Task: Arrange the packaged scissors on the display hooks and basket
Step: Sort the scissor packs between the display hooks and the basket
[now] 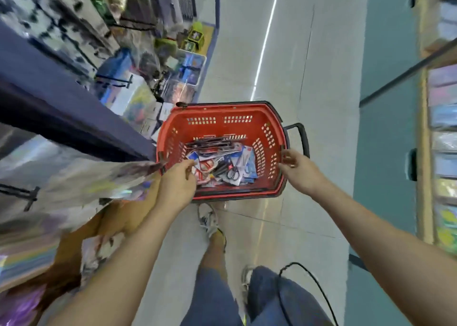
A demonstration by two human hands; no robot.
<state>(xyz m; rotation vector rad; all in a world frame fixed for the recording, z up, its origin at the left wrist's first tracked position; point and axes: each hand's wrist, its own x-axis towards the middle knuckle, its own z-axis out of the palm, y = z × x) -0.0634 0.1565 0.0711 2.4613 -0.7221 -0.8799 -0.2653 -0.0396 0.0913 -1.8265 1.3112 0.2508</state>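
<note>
Basket (222,106): red, standing on the floor (309,140) just beside the left-hand shelving.

Packaged scissors (223,161): a loose heap on the basket bottom, toward its near half. The packs lie flat and overlap, so no common long axis is made out. A red-handled pack (204,168) lies at the left of the heap and a black-handled pack (232,173) at its middle.

Left hand (176,186): held over the near-left corner of the basket. Its fingers (189,163) are part curled, with thumb and forefinger set apart. The red-handled pack lies just to the right of the fingertips. Whether it is touched or already pinched cannot be told.

Right hand (295,165): placed at the right rim, with its fingers (288,158) curled over the rim edge. The basket is judged to be steadied by it.

Key relation: the heap lies right of and slightly beyond the left fingertips, and the left hand is clearly the nearer to it. The right hand is parted from the heap by the basket wall.

Display hooks (115,84): black prongs on the left shelving, blurred, well apart from the basket. No pack is seen to be carried toward them, so hanging is judged not yet begun for this pack.
</note>
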